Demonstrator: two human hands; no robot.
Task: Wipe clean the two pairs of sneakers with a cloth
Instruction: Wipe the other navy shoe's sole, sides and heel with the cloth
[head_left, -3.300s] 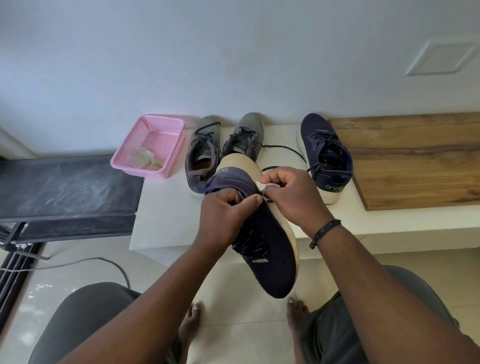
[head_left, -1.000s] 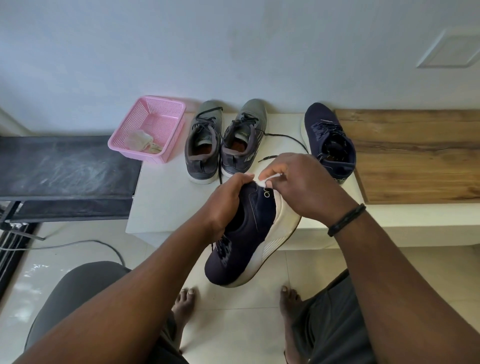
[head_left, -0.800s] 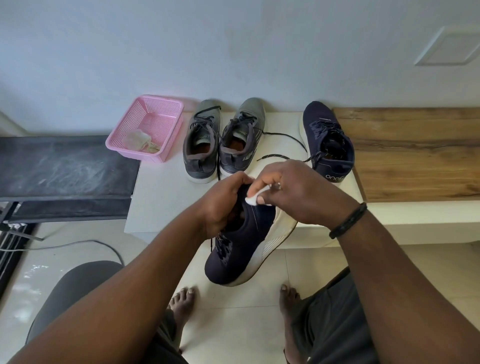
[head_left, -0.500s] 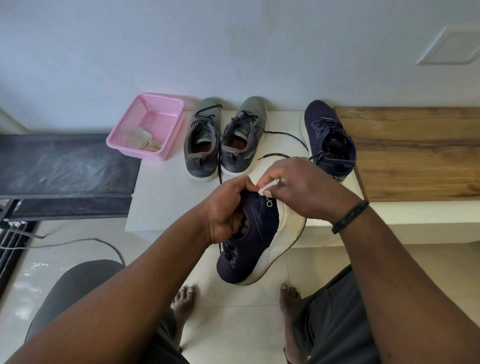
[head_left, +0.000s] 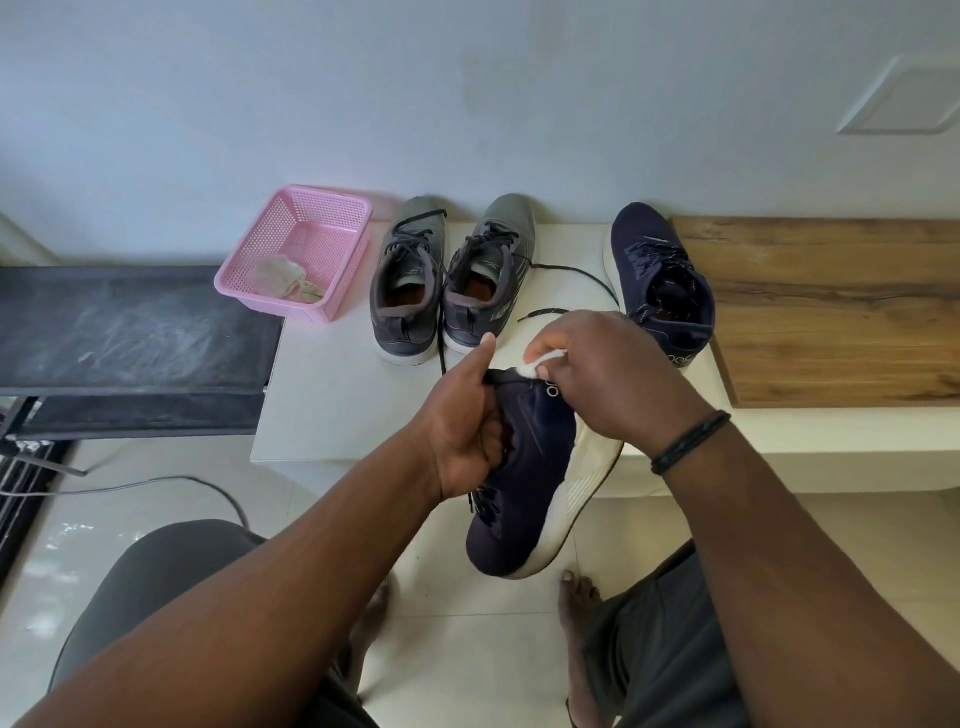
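Note:
A navy sneaker with a white sole (head_left: 524, 488) hangs over the floor, toe down, heel toward the bench. My left hand (head_left: 462, 426) grips it at the collar, fingers inside the opening and thumb up. My right hand (head_left: 597, 374) pinches a small white cloth (head_left: 537, 362) against the heel rim. The second navy sneaker (head_left: 662, 280) stands on the white bench top (head_left: 332, 400) at the right. Two grey sneakers (head_left: 408, 280) (head_left: 491, 270) stand side by side at the back, toes to the wall.
A pink mesh basket (head_left: 301, 249) with a crumpled rag in it sits at the bench's left corner. A wooden board (head_left: 831, 312) lies on the right, a dark dusty shelf (head_left: 130, 332) on the left. A cable crosses the tiled floor; bare feet below.
Since the oldest frame the sneaker has turned, sole now facing right. Over the last second my right hand rubbed the cloth back and forth over the heel rim.

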